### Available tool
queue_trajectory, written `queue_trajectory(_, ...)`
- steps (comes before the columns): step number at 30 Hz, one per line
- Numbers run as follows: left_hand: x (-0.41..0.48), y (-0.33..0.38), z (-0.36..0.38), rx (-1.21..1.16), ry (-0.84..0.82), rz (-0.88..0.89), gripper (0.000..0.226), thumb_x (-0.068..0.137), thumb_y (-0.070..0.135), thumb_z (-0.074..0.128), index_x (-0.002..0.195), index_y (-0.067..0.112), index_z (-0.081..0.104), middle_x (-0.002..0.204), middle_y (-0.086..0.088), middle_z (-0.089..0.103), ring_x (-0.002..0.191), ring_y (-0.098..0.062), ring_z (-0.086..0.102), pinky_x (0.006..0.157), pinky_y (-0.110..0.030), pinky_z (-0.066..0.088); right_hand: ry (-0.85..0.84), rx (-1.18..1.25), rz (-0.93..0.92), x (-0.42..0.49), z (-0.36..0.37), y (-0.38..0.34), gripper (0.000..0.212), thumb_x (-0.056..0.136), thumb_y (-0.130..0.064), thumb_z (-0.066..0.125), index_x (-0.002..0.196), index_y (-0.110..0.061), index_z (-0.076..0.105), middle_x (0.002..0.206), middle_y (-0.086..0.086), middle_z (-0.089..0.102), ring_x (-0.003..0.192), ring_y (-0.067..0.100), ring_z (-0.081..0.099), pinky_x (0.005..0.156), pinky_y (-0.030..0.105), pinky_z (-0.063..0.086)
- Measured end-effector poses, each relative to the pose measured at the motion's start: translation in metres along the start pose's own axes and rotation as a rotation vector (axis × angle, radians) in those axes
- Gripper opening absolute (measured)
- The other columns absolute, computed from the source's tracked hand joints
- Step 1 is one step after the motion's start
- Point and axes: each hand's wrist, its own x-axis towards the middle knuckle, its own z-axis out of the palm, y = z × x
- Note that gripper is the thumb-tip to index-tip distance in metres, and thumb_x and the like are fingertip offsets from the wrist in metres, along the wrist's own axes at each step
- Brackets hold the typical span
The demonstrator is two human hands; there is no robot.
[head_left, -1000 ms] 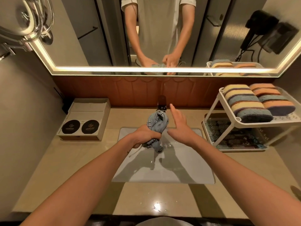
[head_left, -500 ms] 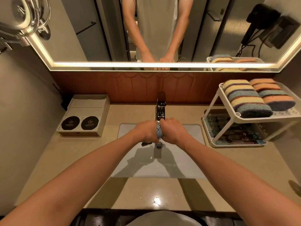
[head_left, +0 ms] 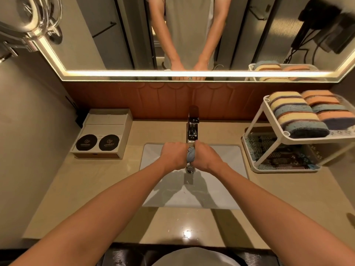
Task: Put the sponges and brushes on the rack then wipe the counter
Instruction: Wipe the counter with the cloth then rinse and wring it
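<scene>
Your left hand [head_left: 173,157] and right hand [head_left: 206,158] both grip the grey cloth [head_left: 190,157], bunched over the sink [head_left: 226,189] below the tap [head_left: 192,124]. Sponges [head_left: 299,114] already fill the rack [head_left: 269,150] far right; wiping the counter [head_left: 107,181] seems left.

Right hand [head_left: 206,158] closed onto cloth [head_left: 190,158] beside left hand [head_left: 173,156], bunching it over sink [head_left: 221,189]

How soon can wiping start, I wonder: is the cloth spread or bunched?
Bunched: left hand and right hand grip the cloth as a tight wad over the sink.
</scene>
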Motion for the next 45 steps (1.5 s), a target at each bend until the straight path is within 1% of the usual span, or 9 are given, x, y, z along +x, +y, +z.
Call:
queue_trajectory(5, 0.01, -0.012, -0.008, -0.455, -0.216, -0.104, 0.024, 0.07, 0.038, 0.077, 0.081, 0.022, 0.062, 0.077, -0.003, 0.067, 0.066, -0.02, 0.062, 0.056, -0.032, 0.051, 0.341, -0.18, -0.297, -0.014, -0.007, 0.027, 0.075, 0.078, -0.027, 0.077, 0.142, -0.016, 0.04, 0.139, 0.006, 0.041, 0.123, 0.027, 0.045, 0.096, 0.04, 0.049)
queue_trajectory(8, 0.013, -0.013, -0.02, -0.609, -0.322, -0.064, 0.025, 0.07, 0.027, 0.079, 0.088, 0.014, 0.068, 0.084, -0.009, 0.07, 0.068, -0.022, 0.064, 0.066, -0.037, 0.059, 0.332, -0.397, -0.424, -0.018, -0.003, 0.033, 0.09, 0.079, -0.035, 0.079, 0.152, -0.008, 0.032, 0.15, 0.011, 0.038, 0.136, 0.031, 0.039, 0.11, 0.044, 0.04)
queue_trajectory(12, 0.013, -0.01, -0.026, -0.817, -0.462, -0.052, 0.026, 0.069, 0.017, 0.077, 0.092, 0.011, 0.067, 0.086, -0.011, 0.072, 0.071, -0.024, 0.069, 0.062, -0.031, 0.057, 0.415, -0.368, -0.403, -0.012, 0.005, 0.032, 0.087, 0.072, -0.027, 0.085, 0.143, -0.003, 0.042, 0.134, 0.014, 0.051, 0.12, 0.033, 0.05, 0.1, 0.043, 0.048)
queue_trajectory(16, 0.007, 0.0, -0.023, -0.663, -0.43, -0.011, 0.03, 0.077, 0.033, 0.085, 0.085, 0.02, 0.06, 0.081, -0.002, 0.067, 0.071, -0.02, 0.065, 0.066, -0.032, 0.055, 0.362, -0.42, -0.382, -0.006, 0.002, 0.027, 0.055, 0.063, -0.021, 0.088, 0.109, -0.009, 0.059, 0.101, 0.008, 0.061, 0.09, 0.028, 0.057, 0.065, 0.034, 0.047)
queue_trajectory(19, 0.011, 0.001, -0.013, -0.433, -0.364, -0.065, 0.038, 0.07, 0.047, 0.087, 0.088, 0.023, 0.063, 0.085, -0.001, 0.069, 0.074, -0.019, 0.067, 0.073, -0.036, 0.06, 0.22, -0.4, -0.266, -0.002, 0.005, 0.016, 0.045, 0.074, -0.021, 0.081, 0.109, -0.01, 0.055, 0.105, 0.01, 0.062, 0.094, 0.029, 0.06, 0.07, 0.037, 0.048)
queue_trajectory(23, 0.002, 0.003, -0.009, -0.282, -0.22, -0.094, 0.025, 0.077, 0.04, 0.076, 0.092, 0.026, 0.063, 0.084, 0.005, 0.066, 0.081, -0.018, 0.066, 0.07, -0.031, 0.054, 0.101, -0.391, -0.189, 0.006, 0.0, 0.002, 0.031, 0.079, -0.018, 0.074, 0.108, -0.012, 0.062, 0.103, 0.01, 0.069, 0.091, 0.03, 0.068, 0.073, 0.038, 0.056)
queue_trajectory(32, -0.002, 0.009, 0.008, -0.018, 0.05, 0.029, 0.031, 0.087, 0.035, 0.067, 0.113, 0.021, 0.059, 0.1, 0.0, 0.071, 0.089, -0.024, 0.067, 0.066, -0.03, 0.038, -0.066, -0.308, 0.0, 0.003, -0.001, -0.003, 0.013, 0.078, -0.026, 0.068, 0.073, -0.019, 0.058, 0.071, 0.0, 0.058, 0.068, 0.023, 0.058, 0.059, 0.03, 0.045)
queue_trajectory(41, -0.009, 0.006, 0.018, 0.122, 0.12, 0.131, 0.041, 0.09, 0.028, 0.064, 0.127, 0.021, 0.05, 0.097, -0.004, 0.073, 0.084, -0.029, 0.069, 0.065, -0.031, 0.035, -0.191, -0.103, 0.087, 0.001, 0.004, -0.005, 0.016, 0.075, -0.029, 0.069, 0.072, -0.02, 0.056, 0.072, 0.002, 0.064, 0.065, 0.021, 0.062, 0.058, 0.031, 0.054)
queue_trajectory(45, -0.005, 0.006, 0.014, 0.114, 0.031, 0.071, 0.038, 0.088, 0.034, 0.069, 0.121, 0.022, 0.054, 0.104, -0.001, 0.071, 0.094, -0.025, 0.068, 0.067, -0.031, 0.036, -0.098, -0.129, 0.13, -0.002, 0.011, -0.006, 0.021, 0.075, -0.032, 0.072, 0.082, -0.016, 0.061, 0.09, 0.005, 0.07, 0.079, 0.025, 0.064, 0.063, 0.03, 0.049)
